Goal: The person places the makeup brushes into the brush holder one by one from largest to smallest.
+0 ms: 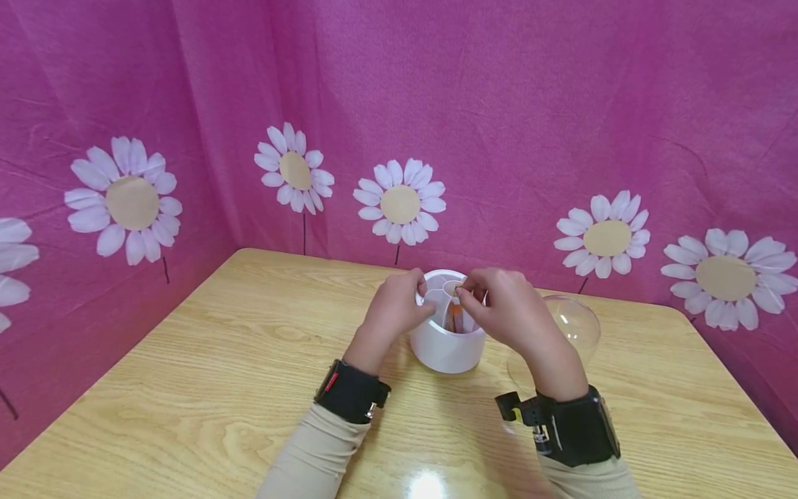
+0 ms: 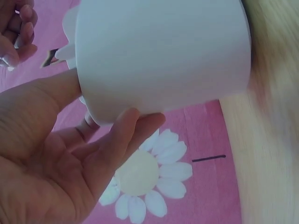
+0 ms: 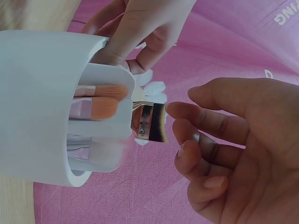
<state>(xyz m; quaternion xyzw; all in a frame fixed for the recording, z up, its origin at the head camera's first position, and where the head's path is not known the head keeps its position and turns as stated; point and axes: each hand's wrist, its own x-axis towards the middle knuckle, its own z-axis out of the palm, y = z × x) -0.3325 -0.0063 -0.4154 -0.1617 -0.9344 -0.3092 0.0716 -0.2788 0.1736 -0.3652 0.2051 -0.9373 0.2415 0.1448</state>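
Note:
A white round brush holder [image 1: 445, 350] with inner dividers stands on the table. My left hand [image 1: 399, 301] grips its left rim, thumb and fingers on either side of the wall in the left wrist view. Makeup brushes with orange bristles [image 3: 105, 108] stand inside, beside others with pale bristles. A flat makeup brush [image 3: 152, 122] with dark bristles and a shiny metal ferrule sticks up above the dividers. My right hand [image 3: 224, 149] is over the holder, its fingers loosely bent and a fingertip right at the dark bristles' edge.
A clear dome cover [image 1: 576, 326] stands on the wooden table [image 1: 249, 360], just right of the holder and behind my right wrist. Close behind the table hangs a pink curtain [image 1: 499, 125] with white daisies.

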